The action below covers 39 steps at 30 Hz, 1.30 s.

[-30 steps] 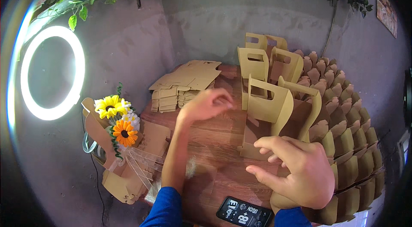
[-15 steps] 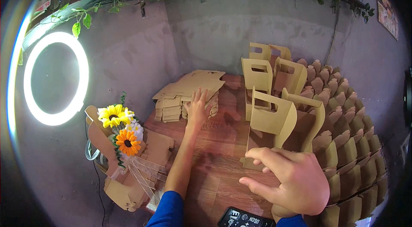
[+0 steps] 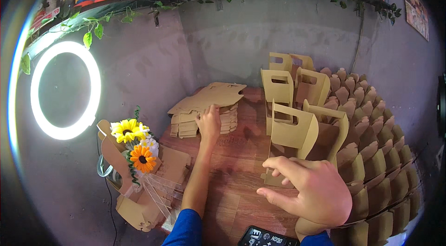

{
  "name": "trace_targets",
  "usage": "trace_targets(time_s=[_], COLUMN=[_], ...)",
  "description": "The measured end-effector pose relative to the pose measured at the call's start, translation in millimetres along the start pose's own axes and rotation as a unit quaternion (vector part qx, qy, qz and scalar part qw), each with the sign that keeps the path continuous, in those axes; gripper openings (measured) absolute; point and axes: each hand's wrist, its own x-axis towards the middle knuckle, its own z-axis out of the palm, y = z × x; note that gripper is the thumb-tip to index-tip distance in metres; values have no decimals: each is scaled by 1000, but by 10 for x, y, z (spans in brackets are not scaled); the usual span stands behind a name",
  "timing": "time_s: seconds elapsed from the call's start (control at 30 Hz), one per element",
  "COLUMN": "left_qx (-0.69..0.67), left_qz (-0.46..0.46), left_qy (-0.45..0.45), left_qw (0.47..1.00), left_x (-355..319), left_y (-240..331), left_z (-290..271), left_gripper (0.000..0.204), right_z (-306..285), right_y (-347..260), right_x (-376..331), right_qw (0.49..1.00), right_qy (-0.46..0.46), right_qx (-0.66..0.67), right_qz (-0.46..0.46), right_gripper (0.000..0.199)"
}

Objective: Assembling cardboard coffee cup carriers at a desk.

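Observation:
My left hand [image 3: 210,123] reaches out across the wooden table [image 3: 234,185] and rests on a stack of flat brown cardboard blanks [image 3: 204,109] at the far left; whether its fingers grip a sheet is unclear. My right hand [image 3: 312,190] hovers low at the near right with fingers spread, holding nothing. Its fingertips are close to the base of a folded cardboard carrier box [image 3: 291,132] that stands upright with a handle cut-out.
More upright carrier boxes [image 3: 297,83] stand behind it. Rows of nested folded boxes [image 3: 376,153] fill the right side. A cardboard holder with artificial sunflowers [image 3: 134,146] sits at the left edge. A lit ring light [image 3: 65,90], a dark phone [image 3: 267,237] and a wall shelf are in view.
My left hand has stretched farther forward from the table's middle to the stack of flat blanks. My right hand has stayed low at the near right, shifting slightly.

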Motion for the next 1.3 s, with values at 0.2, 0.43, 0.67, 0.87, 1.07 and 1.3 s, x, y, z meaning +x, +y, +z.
trace_targets(time_s=[0.2, 0.43, 0.67, 0.87, 1.07, 1.3], left_qx=[-29, -79, -177, -321, -469, -562], left_qz=[-12, -9, 14, -8, -70, -43], left_qy=[88, 131, 213, 161, 79, 10], left_qw=[996, 988, 961, 933, 877, 826], left_x=[197, 330, 465, 416, 297, 239], left_y=[34, 201, 512, 805, 1033, 1182], left_z=[-299, -686, -1163, -1558, -1925, -2047], left_gripper=[15, 16, 14, 14, 19, 21], right_z=[15, 49, 63, 347, 816, 1077], right_y=[9, 84, 85, 307, 345, 428], right_x=[-46, 12, 36, 390, 931, 1036], right_qw=[999, 1000, 999, 998, 990, 952], right_qy=[-2, -22, -20, -35, -23, 65], right_qx=[-34, -4, 7, 45, 142, 299], right_qz=[-7, -21, -25, -29, 0, -25], right_gripper=[41, 44, 44, 52, 78, 39])
